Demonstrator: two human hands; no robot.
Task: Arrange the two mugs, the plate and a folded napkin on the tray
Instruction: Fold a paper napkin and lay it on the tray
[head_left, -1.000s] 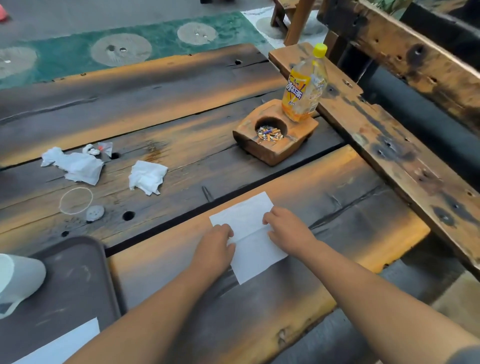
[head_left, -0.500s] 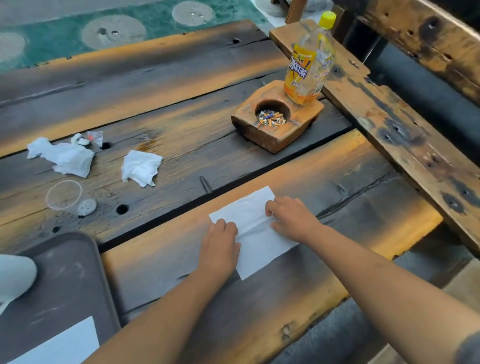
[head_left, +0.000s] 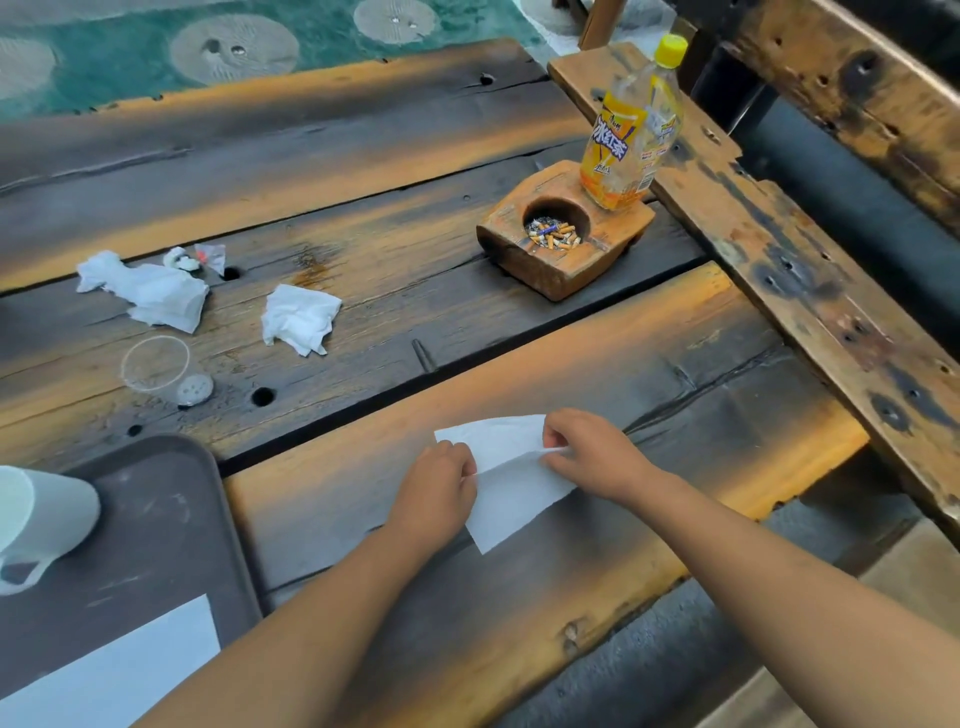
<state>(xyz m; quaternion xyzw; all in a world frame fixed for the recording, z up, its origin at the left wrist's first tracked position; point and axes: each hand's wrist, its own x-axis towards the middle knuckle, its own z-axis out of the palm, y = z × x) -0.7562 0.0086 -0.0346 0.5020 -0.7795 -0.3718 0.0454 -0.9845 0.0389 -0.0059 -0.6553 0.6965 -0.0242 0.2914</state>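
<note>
so the big wooden table (head_left: 363, 218) has the tray (head_left: 171, 519) at its near-left corner with a mug (head_left: 41, 514) on it, and right of the tray the napkin (head_left: 511, 486) that lay flat a second ago is now lifting mid-fold, left hand (head_left: 439, 493) and right hand (head_left: 597, 457) pinching its crease, plenty of bare plank around, table edge close on the right

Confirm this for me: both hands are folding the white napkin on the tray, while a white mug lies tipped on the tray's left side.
Not quite. The napkin is being folded on the wooden table, to the right of the tray, not on it, as the head view shows. The rest holds: the left hand and right hand both work it, and the white mug lies tipped on the tray's left side.
</note>
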